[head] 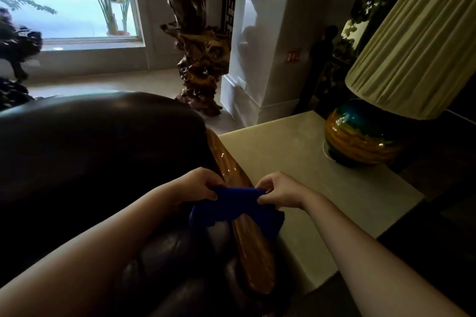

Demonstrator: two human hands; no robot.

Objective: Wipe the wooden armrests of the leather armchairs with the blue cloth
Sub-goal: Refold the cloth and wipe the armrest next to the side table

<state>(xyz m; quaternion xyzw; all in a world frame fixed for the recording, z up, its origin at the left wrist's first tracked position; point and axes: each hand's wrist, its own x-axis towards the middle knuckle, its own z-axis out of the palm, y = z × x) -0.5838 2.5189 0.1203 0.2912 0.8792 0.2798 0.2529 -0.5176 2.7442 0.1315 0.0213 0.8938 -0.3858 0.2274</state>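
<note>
Both hands held the dark blue cloth [237, 207] stretched across the glossy wooden armrest [231, 175] of the dark leather armchair [90, 149].

Our left hand [199, 185] and right hand [277, 192] each pinched an upper corner, the rest draping over the rail. We judged the polished wood slippery, so a loose pinch could let the cloth slide off toward the pale stone side table [309, 162] just beside it. The striped ceramic lamp [360, 136] stood well apart; the rail ran free ahead.
</note>
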